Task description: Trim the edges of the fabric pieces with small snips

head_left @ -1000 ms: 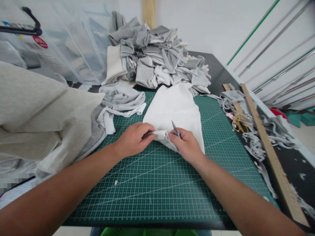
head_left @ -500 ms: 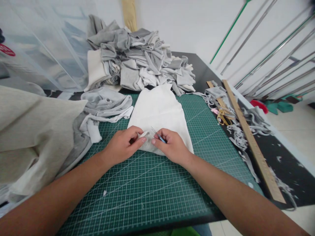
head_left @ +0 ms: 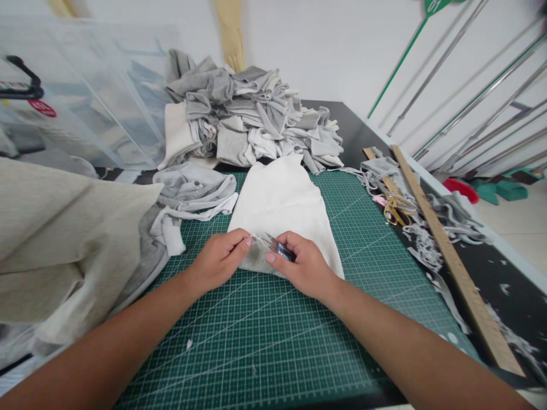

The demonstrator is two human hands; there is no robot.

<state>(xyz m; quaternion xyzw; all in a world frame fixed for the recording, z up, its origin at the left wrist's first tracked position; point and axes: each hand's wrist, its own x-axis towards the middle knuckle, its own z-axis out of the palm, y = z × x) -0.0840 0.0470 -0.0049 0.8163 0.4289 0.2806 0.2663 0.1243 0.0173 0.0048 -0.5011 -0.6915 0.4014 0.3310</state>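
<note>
A white piece of fabric [head_left: 280, 199] lies flat on the green cutting mat [head_left: 265, 341]. My left hand [head_left: 217, 259] pinches the near edge of the fabric between thumb and fingers. My right hand [head_left: 301, 265] is closed around a small blue-handled metal tool [head_left: 277, 247], whose tip points left at the pinched edge. The two hands almost touch over the fabric's near edge.
A heap of grey and white cloth pieces [head_left: 252, 119] sits behind the mat. Beige and grey fabric [head_left: 64, 245] spreads at the left. Gold scissors [head_left: 395, 208], a wooden ruler [head_left: 453, 262] and fabric scraps lie to the right. Clear plastic bins [head_left: 85, 97] stand at the back left.
The tool in my right hand has tipped from upright to pointing left at the fabric edge. Both hands stay on the near edge, and the view has shifted slightly.
</note>
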